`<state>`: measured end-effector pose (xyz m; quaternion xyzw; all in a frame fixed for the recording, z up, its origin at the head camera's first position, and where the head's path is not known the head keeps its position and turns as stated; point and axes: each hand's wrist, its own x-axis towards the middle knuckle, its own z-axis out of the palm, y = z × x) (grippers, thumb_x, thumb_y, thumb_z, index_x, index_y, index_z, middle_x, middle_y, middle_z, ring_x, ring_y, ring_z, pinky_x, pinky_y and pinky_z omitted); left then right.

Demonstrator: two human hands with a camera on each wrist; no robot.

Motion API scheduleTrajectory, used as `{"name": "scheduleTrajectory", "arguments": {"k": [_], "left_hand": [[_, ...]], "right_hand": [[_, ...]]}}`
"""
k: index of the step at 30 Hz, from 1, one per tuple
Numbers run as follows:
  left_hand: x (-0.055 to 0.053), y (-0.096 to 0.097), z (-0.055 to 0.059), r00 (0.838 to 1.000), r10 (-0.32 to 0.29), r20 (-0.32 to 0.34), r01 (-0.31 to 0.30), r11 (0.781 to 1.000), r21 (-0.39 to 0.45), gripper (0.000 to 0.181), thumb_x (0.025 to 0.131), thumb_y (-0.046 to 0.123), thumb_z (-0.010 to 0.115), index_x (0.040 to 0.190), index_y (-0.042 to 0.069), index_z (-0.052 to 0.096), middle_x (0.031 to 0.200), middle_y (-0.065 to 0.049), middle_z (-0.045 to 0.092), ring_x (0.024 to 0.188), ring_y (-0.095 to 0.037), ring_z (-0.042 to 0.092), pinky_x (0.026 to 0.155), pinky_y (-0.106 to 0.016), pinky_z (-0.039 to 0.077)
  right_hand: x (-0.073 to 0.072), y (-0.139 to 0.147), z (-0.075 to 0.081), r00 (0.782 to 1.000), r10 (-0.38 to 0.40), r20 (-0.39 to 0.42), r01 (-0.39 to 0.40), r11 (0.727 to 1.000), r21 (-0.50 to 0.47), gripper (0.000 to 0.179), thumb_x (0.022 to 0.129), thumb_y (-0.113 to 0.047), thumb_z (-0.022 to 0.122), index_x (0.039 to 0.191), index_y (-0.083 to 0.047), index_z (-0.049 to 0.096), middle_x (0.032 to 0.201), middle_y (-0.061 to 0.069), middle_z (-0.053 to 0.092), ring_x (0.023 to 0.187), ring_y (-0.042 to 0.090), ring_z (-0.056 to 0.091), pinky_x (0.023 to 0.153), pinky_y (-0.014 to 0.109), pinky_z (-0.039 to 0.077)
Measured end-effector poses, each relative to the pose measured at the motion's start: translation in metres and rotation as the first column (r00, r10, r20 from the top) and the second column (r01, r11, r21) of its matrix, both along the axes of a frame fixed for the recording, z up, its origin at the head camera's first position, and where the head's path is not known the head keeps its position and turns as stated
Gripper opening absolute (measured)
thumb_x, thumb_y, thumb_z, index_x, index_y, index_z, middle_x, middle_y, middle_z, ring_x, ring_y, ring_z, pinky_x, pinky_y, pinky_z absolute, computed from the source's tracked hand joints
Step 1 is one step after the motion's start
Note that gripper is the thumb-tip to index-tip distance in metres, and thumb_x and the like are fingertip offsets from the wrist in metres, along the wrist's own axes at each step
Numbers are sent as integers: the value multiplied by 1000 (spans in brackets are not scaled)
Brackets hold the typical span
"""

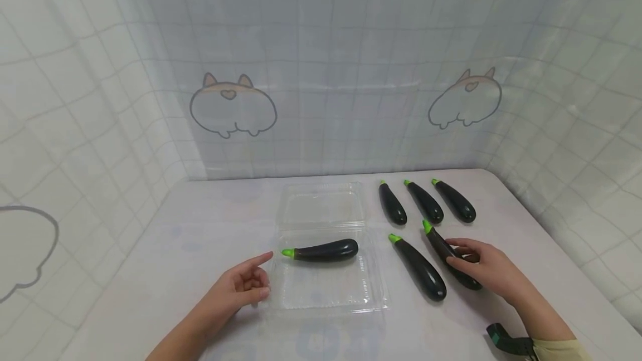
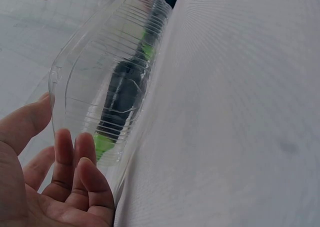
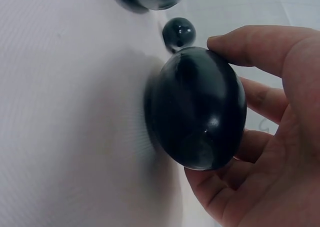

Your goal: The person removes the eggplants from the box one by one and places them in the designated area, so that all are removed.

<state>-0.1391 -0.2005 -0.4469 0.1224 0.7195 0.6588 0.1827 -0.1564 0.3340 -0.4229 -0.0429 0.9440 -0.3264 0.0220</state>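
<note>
A clear plastic clamshell container lies opened out on the table, its lid toward the back. One dark eggplant with a green stem lies crosswise in its base. At the container's left edge is my left hand, its fingertips at the rim and its fingers loosely bent. On the right, my right hand holds another eggplant between thumb and fingers, over its thick end. Just left of that one lies a further eggplant.
Three more eggplants lie in a row at the back right: a left one, a middle one and a right one. A pale grid-patterned curtain encloses the white table at the back and sides.
</note>
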Motion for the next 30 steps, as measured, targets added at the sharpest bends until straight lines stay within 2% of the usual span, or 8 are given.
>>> {"name": "scheduleTrajectory", "arguments": {"k": [10, 18, 30], "left_hand": [[0, -1, -5, 999, -16, -44, 16, 1000, 9, 71, 92, 7, 70, 153, 4, 33, 106, -17, 56, 89, -17, 58, 68, -24, 50], [0, 0, -6, 1000, 9, -12, -9, 1000, 0, 71, 91, 7, 70, 153, 7, 34, 107, -18, 56, 89, -17, 58, 68, -24, 50], [-1, -1, -9, 1000, 8, -12, -8, 1000, 2, 69, 92, 8, 70, 153, 10, 36, 107, -18, 56, 89, -18, 58, 68, -24, 50]], "right_hand": [[-1, 1, -3, 999, -17, 45, 17, 1000, 9, 64, 92, -46, 68, 138, -4, 55, 120, 21, 64, 108, 39, 63, 81, 48, 54], [-1, 0, -2, 999, -8, 42, 7, 1000, 7, 62, 94, -46, 66, 138, -3, 55, 121, 22, 63, 108, 39, 62, 80, 48, 54], [0, 1, -2, 999, -2, 45, 2, 1000, -3, 61, 97, -46, 61, 139, -3, 54, 125, 23, 61, 110, 39, 60, 81, 48, 53]]}}
